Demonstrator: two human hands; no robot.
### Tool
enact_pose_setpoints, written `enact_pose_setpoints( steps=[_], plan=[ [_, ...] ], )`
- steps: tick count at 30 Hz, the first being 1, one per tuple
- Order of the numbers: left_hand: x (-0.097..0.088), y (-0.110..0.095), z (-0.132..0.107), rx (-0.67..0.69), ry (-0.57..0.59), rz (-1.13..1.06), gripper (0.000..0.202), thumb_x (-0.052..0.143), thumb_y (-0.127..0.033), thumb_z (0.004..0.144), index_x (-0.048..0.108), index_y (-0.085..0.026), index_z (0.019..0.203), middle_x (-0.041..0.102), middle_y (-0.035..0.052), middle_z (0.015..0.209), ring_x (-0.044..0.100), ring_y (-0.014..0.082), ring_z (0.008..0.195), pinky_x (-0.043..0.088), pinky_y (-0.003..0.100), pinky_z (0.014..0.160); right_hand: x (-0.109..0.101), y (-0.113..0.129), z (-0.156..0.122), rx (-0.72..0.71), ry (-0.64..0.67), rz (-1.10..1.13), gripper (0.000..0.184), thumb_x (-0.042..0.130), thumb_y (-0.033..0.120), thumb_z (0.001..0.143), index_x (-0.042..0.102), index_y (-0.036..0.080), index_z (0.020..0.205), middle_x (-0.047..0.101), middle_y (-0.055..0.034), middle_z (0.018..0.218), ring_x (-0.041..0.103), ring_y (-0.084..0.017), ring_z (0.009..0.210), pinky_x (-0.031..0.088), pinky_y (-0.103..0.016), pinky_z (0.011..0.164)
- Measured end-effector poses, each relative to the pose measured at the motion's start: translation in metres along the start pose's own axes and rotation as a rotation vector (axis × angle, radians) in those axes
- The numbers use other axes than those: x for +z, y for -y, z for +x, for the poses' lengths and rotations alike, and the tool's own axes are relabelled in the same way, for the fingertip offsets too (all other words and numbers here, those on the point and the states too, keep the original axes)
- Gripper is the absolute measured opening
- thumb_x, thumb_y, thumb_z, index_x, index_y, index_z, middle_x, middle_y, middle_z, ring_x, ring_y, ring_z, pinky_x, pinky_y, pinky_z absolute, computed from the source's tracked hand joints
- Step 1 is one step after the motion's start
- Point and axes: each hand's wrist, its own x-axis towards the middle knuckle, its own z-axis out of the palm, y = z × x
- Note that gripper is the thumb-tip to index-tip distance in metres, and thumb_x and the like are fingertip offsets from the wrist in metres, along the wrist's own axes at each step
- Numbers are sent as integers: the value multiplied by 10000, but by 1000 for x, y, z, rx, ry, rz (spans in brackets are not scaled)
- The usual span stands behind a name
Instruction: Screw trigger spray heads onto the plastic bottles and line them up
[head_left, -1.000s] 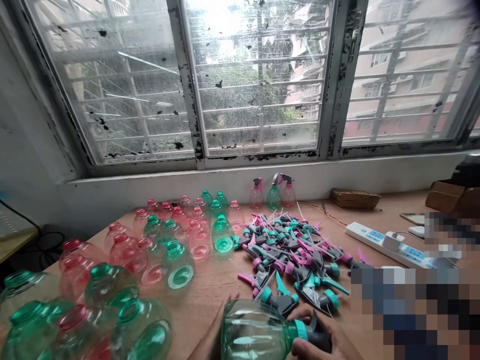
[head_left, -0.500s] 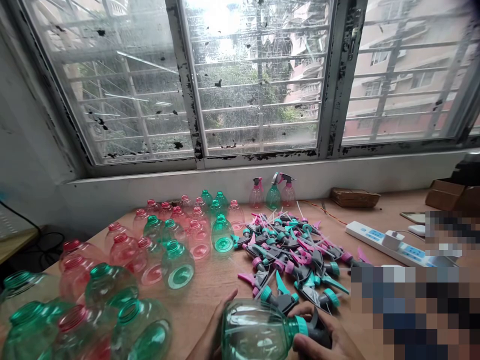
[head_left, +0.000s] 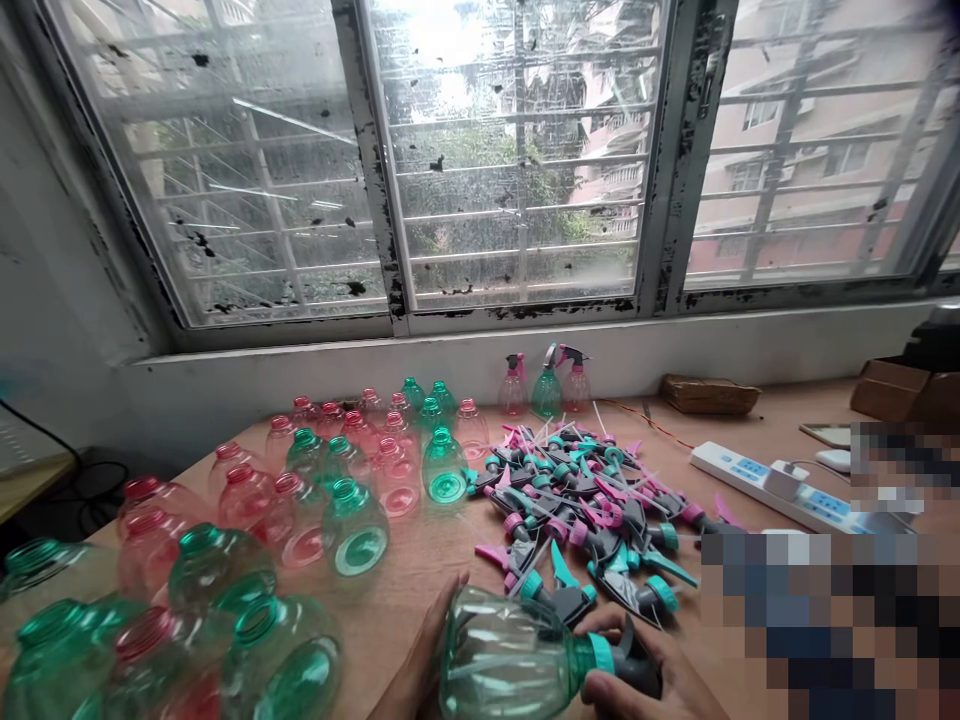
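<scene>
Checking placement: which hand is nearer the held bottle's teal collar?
Right. The right hand grips the spray head at the teal collar; the left hand is farther, by the bottle's base.

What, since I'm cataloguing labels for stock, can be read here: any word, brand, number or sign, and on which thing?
No text can be read in this view.
Power strip: any markings are too small to read.
Green bottle in hand: no lettering shows.
Brown package: any print is too blurred to read.

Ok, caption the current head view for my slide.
Hands at either end of a sideways green bottle with spray head, near piled sprayers.
</scene>
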Motion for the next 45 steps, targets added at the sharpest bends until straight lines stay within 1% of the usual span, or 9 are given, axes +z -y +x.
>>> enact_pose_setpoints(
  steps=[4, 8, 13, 16, 23, 29, 34, 39, 45],
  plan=[
    [4, -7, -3, -8, -14, 7, 971, 758, -416, 864, 120, -557, 1582, 113, -148, 1773, 175, 363, 1631, 190, 563, 1327, -2, 4, -1, -36, -7, -85, 579, 845, 695, 661, 700, 202, 928, 691, 4, 705, 621, -187, 624, 461, -277, 586],
    [0, -10, -1, 17, 12, 13, 998, 772, -501, 829, 175, -412, 1625, 230, -22, 1764, 82, 382, 1640, 144, 595, 1317, -6, 8, -2, -118, 42, -226, 490, 848, 604, 714, 754, 207, 986, 777, -91, 987, 707, -316, 921, 547, -351, 768],
    [-9, -6, 4, -62, -4, -47, 724, 567, -580, 943, 253, -485, 1588, 320, -83, 1732, 188, 319, 1634, 233, 513, 1320, -4, 6, 0, -95, -22, -180, 584, 793, 733, 683, 719, 205, 919, 701, -22, 741, 635, -232, 684, 495, -319, 626],
    [-10, 5, 11, -65, 50, -63, 849, 627, -629, 885, 150, -544, 1583, 250, -115, 1750, 305, 328, 1598, 281, 510, 1305, -2, 5, 0, -73, -28, -122, 601, 800, 751, 654, 699, 214, 903, 678, -2, 686, 582, -202, 624, 440, -292, 566],
    [-6, 32, 35, -125, -28, -115, 896, 252, -841, 877, 122, -386, 1637, 383, -31, 1705, 291, 344, 1596, 302, 552, 1293, -3, 6, 0, -76, -2, -105, 562, 850, 678, 650, 721, 205, 926, 657, 11, 711, 601, -201, 649, 451, -281, 615],
    [-18, 49, 29, -70, 13, -86, 819, 542, -736, 871, 236, -491, 1591, 304, -85, 1734, 382, 350, 1565, 336, 524, 1289, -2, 2, 0, -71, -19, -79, 592, 835, 716, 641, 711, 214, 928, 660, 10, 697, 563, -177, 590, 441, -280, 549],
    [-11, 63, 44, -188, -144, -160, 882, 307, -854, 860, 167, -434, 1623, 409, -56, 1692, 284, 343, 1604, 287, 544, 1310, 0, 2, 0, -87, -33, -100, 608, 844, 723, 614, 727, 202, 904, 615, 26, 693, 564, -176, 612, 444, -289, 585],
    [-18, 58, 42, -175, -60, -211, 928, 222, -893, 833, 192, -410, 1625, 478, 0, 1655, 461, 352, 1523, 359, 566, 1267, 1, 3, 0, 41, -8, -42, 669, 826, 765, 608, 656, 204, 930, 653, 28, 610, 591, -175, 575, 433, -280, 564],
    [-10, 57, 42, -220, -178, -165, 983, 297, -904, 807, 180, -383, 1633, 375, -32, 1709, 242, 342, 1616, 233, 525, 1330, 1, 5, -1, -92, -51, -62, 611, 857, 718, 613, 723, 200, 907, 630, 29, 688, 561, -165, 608, 452, -281, 584]
  ],
)
